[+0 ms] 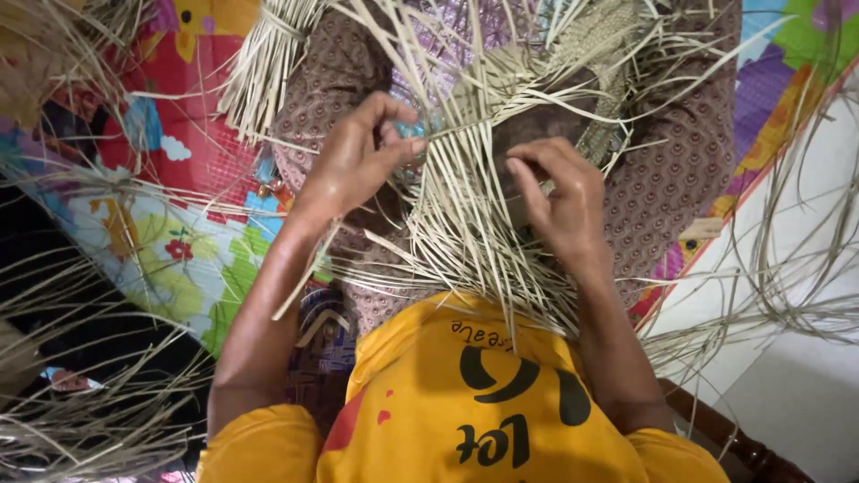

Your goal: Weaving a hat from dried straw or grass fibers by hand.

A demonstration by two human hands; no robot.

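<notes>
My left hand (358, 161) pinches a few pale dried straw strips (465, 206) between thumb and fingers, just left of the fan of loose strands on my lap. My right hand (559, 201) presses on the same strands from the right, fingers curled over them and gripping some. A woven, braided section of the straw piece (608, 54) lies beyond my hands, over my brown patterned skirt (671, 170). Loose strip ends spread toward my yellow shirt (465, 394).
A tied bundle of straw strips (268, 63) lies at the upper left on a colourful patterned mat (170, 206). More loose straw (80, 411) piles at the lower left. White floor (796, 268) with scattered strands lies to the right.
</notes>
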